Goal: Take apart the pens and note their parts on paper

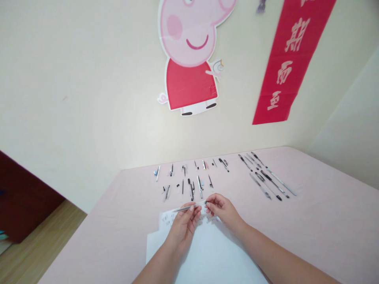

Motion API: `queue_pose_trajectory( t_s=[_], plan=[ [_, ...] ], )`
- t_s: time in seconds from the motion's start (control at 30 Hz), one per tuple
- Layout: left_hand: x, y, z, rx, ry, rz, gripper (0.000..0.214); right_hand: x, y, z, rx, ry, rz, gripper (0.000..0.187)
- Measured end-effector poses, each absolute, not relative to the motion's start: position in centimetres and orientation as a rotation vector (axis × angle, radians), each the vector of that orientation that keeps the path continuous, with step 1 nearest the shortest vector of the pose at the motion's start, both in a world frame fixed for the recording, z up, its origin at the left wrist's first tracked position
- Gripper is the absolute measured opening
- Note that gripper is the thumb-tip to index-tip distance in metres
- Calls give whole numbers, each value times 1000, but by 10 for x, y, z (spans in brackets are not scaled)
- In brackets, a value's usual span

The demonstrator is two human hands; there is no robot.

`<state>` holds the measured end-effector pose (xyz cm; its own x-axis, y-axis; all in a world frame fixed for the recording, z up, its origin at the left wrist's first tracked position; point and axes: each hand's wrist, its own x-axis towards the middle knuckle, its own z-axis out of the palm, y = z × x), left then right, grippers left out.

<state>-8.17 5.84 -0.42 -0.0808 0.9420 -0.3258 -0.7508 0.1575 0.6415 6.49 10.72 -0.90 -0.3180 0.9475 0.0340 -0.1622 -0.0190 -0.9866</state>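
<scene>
A slim pen (pixel 184 208) with a clear-looking barrel lies across the fingers of my left hand (pixel 184 225), its pointed end toward the left. My left thumb presses it against the fingers. At its other end, the fingertips of my right hand (pixel 224 210) pinch a small dark piece; whether that piece is joined to the barrel I cannot tell. Both hands are over white paper (pixel 219 256). Beneath them a smaller sheet with handwriting (pixel 166 219) is partly covered by my fingers.
Beyond my hands, pens in separate parts, such as a white pen (pixel 158 173) and a dark-capped pen (pixel 190 188), lie in two rows. Several whole pens (pixel 274 183) lie at the right. The pink-covered table (pixel 118 225) meets a wall with a pig cutout (pixel 192 85) and red banner (pixel 274 112).
</scene>
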Motion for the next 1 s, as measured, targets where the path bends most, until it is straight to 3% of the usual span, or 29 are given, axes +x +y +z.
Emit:
queue_pose_trajectory(
  t_s=[0.63, 1.0],
  plan=[
    [-83, 58, -5, 402, 817, 1419, 9, 68, 107, -15, -924, -1400, 1466, 37],
    [-83, 58, -2, 416, 819, 1412, 10, 69, 104, -15, -984, -1625, 1258, 38]
  ],
)
